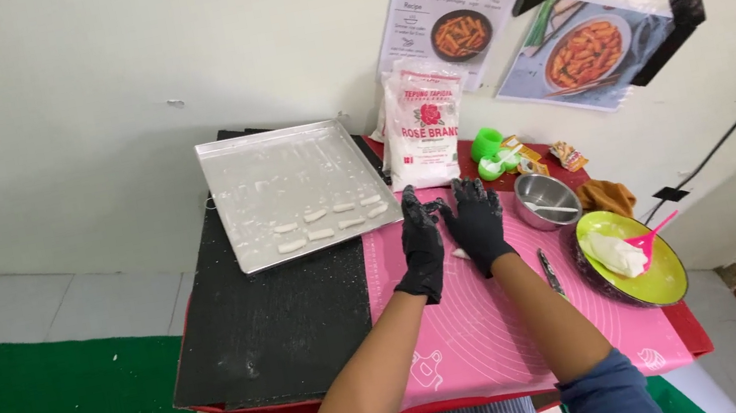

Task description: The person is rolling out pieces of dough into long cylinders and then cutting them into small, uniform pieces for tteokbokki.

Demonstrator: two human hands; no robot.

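Note:
Both my hands wear black gloves and rest side by side on a pink silicone mat (480,328). My left hand (421,242) lies palm down with fingers stretched forward. My right hand (476,222) does the same, and a bit of white dough (460,254) shows between the two hands; how much lies under them is hidden. Just beyond my left hand stands a metal baking tray (255,181) with several short white dough sticks (330,221) lined up near its front edge.
A white flour bag (423,124) leans on the wall. A steel bowl (546,199), green cups (486,150), a knife (550,271) and a green bowl (671,276) with dough and a pink spatula sit right. A black mat (278,323) covers the table's left side.

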